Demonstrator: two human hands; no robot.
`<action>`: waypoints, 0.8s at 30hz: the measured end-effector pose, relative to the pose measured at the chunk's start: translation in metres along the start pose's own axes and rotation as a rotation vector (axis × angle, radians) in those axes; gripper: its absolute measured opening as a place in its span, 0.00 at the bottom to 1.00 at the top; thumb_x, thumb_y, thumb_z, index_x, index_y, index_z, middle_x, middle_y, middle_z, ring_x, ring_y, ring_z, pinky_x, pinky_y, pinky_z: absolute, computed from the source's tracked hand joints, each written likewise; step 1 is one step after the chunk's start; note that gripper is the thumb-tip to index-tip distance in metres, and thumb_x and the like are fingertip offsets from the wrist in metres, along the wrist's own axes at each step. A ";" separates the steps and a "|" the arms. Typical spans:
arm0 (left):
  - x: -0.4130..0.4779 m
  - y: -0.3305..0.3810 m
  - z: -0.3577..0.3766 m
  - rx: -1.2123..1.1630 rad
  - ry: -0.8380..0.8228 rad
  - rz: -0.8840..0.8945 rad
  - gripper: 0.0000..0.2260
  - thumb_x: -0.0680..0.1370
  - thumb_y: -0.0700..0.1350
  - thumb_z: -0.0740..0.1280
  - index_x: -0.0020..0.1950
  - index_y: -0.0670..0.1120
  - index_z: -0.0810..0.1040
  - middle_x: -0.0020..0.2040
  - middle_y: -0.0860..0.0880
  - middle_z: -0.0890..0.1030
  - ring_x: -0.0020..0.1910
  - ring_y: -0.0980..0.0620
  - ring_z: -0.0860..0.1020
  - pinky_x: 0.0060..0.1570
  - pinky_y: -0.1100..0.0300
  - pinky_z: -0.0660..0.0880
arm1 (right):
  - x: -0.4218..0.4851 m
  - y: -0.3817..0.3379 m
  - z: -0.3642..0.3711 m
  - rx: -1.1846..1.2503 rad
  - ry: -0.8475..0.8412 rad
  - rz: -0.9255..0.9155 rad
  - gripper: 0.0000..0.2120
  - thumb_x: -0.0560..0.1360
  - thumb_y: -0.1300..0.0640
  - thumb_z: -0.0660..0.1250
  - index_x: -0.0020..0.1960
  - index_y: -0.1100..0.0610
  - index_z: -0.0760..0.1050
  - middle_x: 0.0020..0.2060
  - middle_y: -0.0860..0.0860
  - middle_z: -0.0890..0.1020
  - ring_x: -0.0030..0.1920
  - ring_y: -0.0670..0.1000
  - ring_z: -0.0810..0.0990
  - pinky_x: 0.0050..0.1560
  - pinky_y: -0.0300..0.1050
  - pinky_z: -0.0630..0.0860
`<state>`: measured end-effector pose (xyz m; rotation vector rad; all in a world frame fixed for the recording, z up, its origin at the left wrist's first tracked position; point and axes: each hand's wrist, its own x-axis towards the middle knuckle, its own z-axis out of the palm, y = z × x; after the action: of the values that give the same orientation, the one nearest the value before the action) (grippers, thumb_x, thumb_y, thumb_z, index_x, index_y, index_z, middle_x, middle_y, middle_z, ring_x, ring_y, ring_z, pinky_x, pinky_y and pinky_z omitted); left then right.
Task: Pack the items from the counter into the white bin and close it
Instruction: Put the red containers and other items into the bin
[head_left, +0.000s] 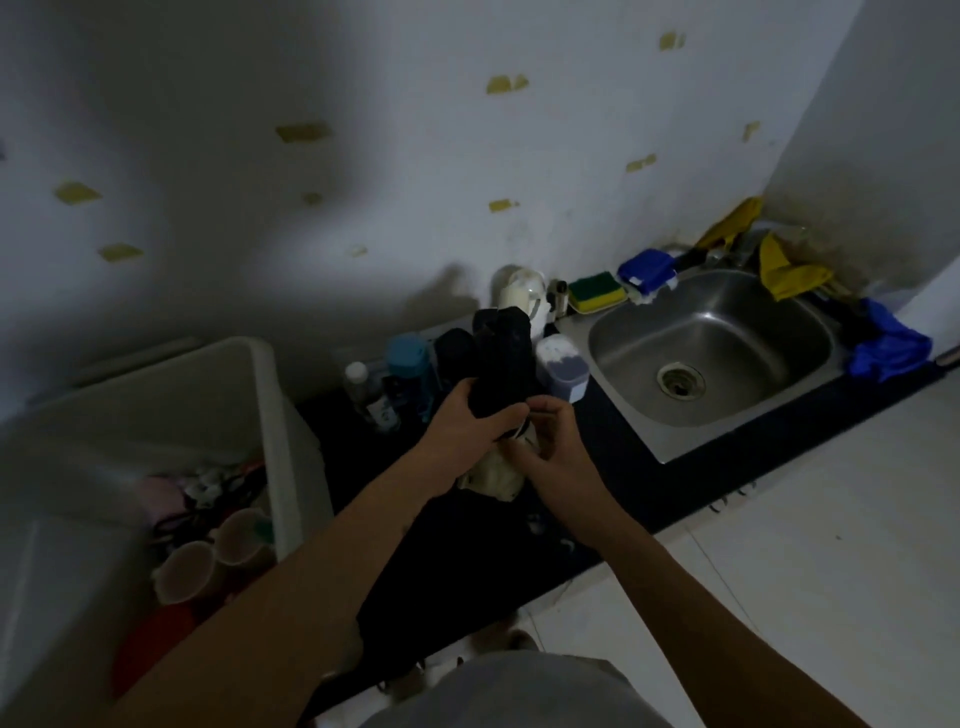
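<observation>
My left hand (470, 421) grips a black bundle of cloth (506, 358) that stands up over the dark counter (613, 452). My right hand (553, 447) curls round its lower end, where a cream-coloured part (496, 475) shows. The open white bin (270, 395) stands at the left and holds paper cups (208, 558), a red thing and some tangled items. Behind the bundle on the counter stand a blue bottle (410, 374), a small clear bottle (361, 387), a white and grey container (563, 366) and a white jug (522, 296).
A steel sink (711, 353) is set into the counter at the right. Around it lie a yellow-green sponge (596, 292), a blue-wrapped item (647, 270), yellow gloves (784, 265) and a blue cloth (891, 345). White floor tiles lie at the lower right.
</observation>
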<state>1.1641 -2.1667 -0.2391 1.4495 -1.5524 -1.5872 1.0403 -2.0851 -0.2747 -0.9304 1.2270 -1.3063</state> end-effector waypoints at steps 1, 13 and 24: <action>-0.003 0.001 -0.010 0.009 0.030 0.007 0.27 0.71 0.54 0.76 0.67 0.50 0.72 0.58 0.52 0.79 0.55 0.54 0.78 0.48 0.63 0.77 | 0.002 -0.003 0.005 -0.010 -0.036 -0.003 0.18 0.78 0.58 0.67 0.64 0.49 0.67 0.57 0.46 0.78 0.56 0.45 0.81 0.51 0.39 0.79; -0.062 0.018 -0.156 0.174 0.159 0.180 0.14 0.73 0.47 0.75 0.47 0.62 0.72 0.45 0.61 0.78 0.38 0.73 0.78 0.33 0.77 0.72 | 0.053 -0.084 0.112 -0.328 -0.008 -0.495 0.15 0.76 0.71 0.62 0.57 0.55 0.77 0.53 0.49 0.81 0.53 0.45 0.80 0.52 0.38 0.78; -0.127 -0.013 -0.260 0.204 0.247 0.176 0.10 0.73 0.49 0.73 0.49 0.60 0.75 0.49 0.53 0.82 0.42 0.60 0.81 0.39 0.64 0.80 | 0.047 -0.093 0.240 -0.668 -0.320 -0.831 0.20 0.72 0.69 0.67 0.63 0.62 0.76 0.64 0.54 0.75 0.68 0.53 0.70 0.71 0.53 0.66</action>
<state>1.4410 -2.1563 -0.1541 1.5033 -1.6779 -1.1311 1.2512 -2.1756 -0.1496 -2.2085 1.0558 -1.2720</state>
